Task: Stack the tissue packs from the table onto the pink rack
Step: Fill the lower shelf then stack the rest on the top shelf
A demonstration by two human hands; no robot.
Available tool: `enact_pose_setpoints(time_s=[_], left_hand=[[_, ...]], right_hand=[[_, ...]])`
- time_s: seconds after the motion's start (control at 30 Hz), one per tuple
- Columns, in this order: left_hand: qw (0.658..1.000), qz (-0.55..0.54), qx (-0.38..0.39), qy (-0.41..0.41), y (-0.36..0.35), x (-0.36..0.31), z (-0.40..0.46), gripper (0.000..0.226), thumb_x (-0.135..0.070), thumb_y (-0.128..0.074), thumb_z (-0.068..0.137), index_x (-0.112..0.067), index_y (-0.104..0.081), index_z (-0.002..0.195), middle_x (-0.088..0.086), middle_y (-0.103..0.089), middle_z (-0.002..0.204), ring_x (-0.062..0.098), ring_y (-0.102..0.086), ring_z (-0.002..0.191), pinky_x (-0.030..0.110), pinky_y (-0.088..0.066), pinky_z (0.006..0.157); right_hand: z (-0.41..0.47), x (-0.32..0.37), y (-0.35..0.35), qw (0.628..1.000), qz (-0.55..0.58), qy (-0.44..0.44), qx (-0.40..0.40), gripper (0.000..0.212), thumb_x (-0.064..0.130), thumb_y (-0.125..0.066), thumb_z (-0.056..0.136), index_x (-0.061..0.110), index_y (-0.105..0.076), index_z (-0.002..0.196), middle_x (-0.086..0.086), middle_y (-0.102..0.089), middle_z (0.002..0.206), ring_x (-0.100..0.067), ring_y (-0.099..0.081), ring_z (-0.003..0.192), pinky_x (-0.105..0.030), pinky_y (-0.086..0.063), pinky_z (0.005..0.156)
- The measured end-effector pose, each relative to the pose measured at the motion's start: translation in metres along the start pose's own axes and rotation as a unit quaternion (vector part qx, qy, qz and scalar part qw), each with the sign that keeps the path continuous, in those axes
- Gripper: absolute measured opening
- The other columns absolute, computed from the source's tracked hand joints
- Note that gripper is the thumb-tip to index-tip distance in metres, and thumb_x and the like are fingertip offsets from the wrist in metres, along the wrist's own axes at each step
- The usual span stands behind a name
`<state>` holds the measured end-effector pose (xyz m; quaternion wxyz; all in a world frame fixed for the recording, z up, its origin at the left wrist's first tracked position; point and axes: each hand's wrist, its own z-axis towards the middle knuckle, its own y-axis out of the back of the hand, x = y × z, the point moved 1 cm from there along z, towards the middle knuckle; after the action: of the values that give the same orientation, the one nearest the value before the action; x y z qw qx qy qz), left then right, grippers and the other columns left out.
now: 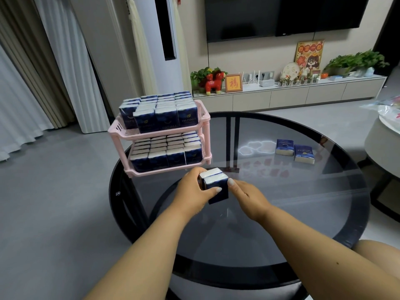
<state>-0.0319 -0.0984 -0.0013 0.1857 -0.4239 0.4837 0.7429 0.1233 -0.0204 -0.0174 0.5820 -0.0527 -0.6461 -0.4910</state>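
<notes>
A pink two-tier rack (121, 128) stands at the left edge of the round glass table (303, 202). Both tiers are packed with several dark blue tissue packs (164, 118), all standing upright. In front of the rack, my left hand (194, 189) grips two upright tissue packs (216, 187) pressed together, thumb across their front. My right hand (244, 193) touches the right side of the same pair with its thumb and fingers. Two more tissue packs (294, 151) lie flat on the table at the far right.
A white cabinet with plants, a red figurine and frames runs along the back wall under a TV. A white round seat with a plastic bag (387, 118) stands to the right of the table. Grey floor lies to the left.
</notes>
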Motion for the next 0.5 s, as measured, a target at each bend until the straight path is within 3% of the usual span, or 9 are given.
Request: enact_pose_setpoints(time_s=[0.17,0.33,0.5], left_hand=[[1.0,0.003,-0.007,0.019,0.016,0.005,-0.005,0.039,-0.025,-0.083,0.073,-0.026,-0.056,0.102,-0.009,-0.064,0.099,0.005,-0.06,0.086,0.016,-0.043,0.066],[1.0,0.018,-0.011,0.02,0.045,0.01,-0.01,0.039,-0.024,-0.083,0.074,-0.024,-0.056,0.103,-0.01,-0.064,0.098,0.006,-0.061,0.088,0.016,-0.044,0.066],[0.999,0.035,-0.029,0.011,0.087,0.008,-0.012,0.042,-0.025,-0.085,0.07,-0.028,-0.054,0.098,-0.008,-0.066,0.098,0.014,-0.065,0.091,0.032,-0.054,0.082]], right_hand=[[0.004,-0.01,-0.005,0.999,0.012,-0.05,0.002,0.071,0.07,-0.015,0.087,0.031,-0.056,0.13,0.008,-0.056,0.134,-0.01,-0.046,0.128,-0.025,-0.032,0.102],[0.007,-0.001,-0.008,0.986,-0.151,-0.063,-0.004,0.058,0.052,-0.02,0.098,0.019,-0.054,0.131,-0.002,-0.053,0.137,-0.019,-0.044,0.127,-0.031,-0.032,0.102],[0.014,0.002,-0.034,0.942,-0.319,-0.107,0.022,0.064,0.06,-0.012,0.095,0.026,-0.023,0.149,0.004,-0.015,0.158,-0.014,-0.009,0.146,-0.035,-0.008,0.116]])
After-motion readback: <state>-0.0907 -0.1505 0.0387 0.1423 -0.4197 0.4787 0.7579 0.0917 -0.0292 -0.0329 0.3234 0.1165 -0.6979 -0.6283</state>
